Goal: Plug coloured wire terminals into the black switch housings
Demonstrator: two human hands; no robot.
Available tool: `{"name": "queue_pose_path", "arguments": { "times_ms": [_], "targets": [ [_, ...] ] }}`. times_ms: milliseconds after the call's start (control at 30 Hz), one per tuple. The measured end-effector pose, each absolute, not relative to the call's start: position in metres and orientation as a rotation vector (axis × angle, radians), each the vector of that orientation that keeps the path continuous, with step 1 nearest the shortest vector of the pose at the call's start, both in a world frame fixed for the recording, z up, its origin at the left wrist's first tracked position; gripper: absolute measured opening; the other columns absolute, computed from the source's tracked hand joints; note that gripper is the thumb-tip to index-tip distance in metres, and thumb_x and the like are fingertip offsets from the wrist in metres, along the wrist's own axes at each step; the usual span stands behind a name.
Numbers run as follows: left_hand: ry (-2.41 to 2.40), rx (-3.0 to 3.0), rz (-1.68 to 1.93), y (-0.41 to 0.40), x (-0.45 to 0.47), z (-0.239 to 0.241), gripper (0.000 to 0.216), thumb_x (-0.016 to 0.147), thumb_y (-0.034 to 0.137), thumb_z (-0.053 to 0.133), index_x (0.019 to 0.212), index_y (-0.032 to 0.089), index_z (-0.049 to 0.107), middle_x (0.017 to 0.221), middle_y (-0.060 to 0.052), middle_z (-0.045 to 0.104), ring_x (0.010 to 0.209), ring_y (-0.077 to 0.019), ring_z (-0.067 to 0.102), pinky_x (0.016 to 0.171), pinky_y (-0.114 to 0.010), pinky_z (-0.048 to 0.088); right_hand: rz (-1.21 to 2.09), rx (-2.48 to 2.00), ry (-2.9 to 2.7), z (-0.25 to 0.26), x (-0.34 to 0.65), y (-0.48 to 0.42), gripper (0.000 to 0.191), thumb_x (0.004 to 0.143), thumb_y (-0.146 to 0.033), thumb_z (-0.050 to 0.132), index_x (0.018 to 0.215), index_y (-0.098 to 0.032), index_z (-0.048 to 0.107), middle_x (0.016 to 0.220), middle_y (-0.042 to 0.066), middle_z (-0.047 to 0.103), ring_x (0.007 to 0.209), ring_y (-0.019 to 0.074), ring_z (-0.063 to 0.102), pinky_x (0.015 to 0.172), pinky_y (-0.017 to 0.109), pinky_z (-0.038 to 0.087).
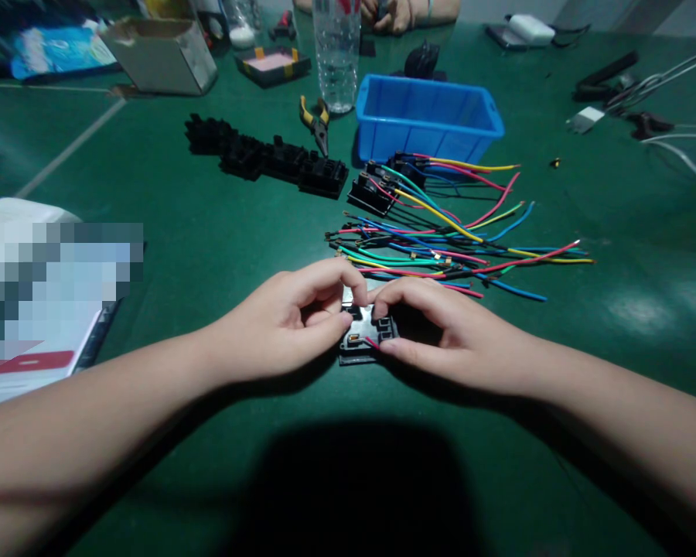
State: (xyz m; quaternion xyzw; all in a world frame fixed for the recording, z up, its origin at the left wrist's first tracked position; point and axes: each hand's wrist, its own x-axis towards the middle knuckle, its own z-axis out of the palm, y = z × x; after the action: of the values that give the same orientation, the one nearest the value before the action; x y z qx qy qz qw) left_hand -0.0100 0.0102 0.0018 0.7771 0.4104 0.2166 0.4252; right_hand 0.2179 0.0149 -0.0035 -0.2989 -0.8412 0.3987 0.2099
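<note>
A small black plastic connector housing (362, 334) with square slots rests on the table between my hands. My left hand (301, 313) has its thumb and bent index finger closed on the left side of the housing. From the right, my right hand (441, 321) pinches the housing's other edge, its thumb by a short red wire (372, 343) that lies across the lower slots. The wire's far end is hidden by my right thumb. Just beyond my fingers lies a bundle of coloured wires (417, 259) with metal terminals.
Wired black housings (377, 189) sit before a blue bin (429, 135). Left of them runs a row of black housings (267, 158), with yellow-handled pliers (319, 128) behind. A water bottle (336, 62) and cardboard box (159, 58) stand farther back. Another person's hands (394, 14) show at the far edge.
</note>
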Motion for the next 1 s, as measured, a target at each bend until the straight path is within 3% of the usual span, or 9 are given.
{"name": "queue_pose_path", "arguments": {
  "times_ms": [333, 1000],
  "targets": [
    [1.066, 2.011, 0.499, 0.0105, -0.0089, 0.0034, 0.013, 0.081, 0.015, 0.048, 0.090, 0.018, 0.057, 0.063, 0.006, 0.050, 0.053, -0.0083, 0.044, 0.050, -0.020, 0.032, 1.124, -0.829, -2.336, -0.0038, 0.2176, 0.0153, 0.019, 0.089, -0.025, 0.061, 0.106, -0.019, 0.056, 0.109, 0.005, 0.066, 0.102, 0.0186, 0.061, 0.090, 0.033, 0.046],
    [1.077, 1.955, 0.503, 0.0115, -0.0096, 0.0035, 0.009, 0.081, 0.014, 0.048, 0.088, 0.019, 0.051, 0.065, 0.006, 0.047, 0.056, -0.0085, 0.043, 0.052, -0.020, 0.031, 1.157, -0.824, -2.330, -0.0035, 0.2182, 0.0160, 0.017, 0.090, -0.026, 0.061, 0.105, -0.020, 0.055, 0.111, 0.006, 0.066, 0.104, 0.0198, 0.061, 0.092, 0.035, 0.046]
  ]
}}
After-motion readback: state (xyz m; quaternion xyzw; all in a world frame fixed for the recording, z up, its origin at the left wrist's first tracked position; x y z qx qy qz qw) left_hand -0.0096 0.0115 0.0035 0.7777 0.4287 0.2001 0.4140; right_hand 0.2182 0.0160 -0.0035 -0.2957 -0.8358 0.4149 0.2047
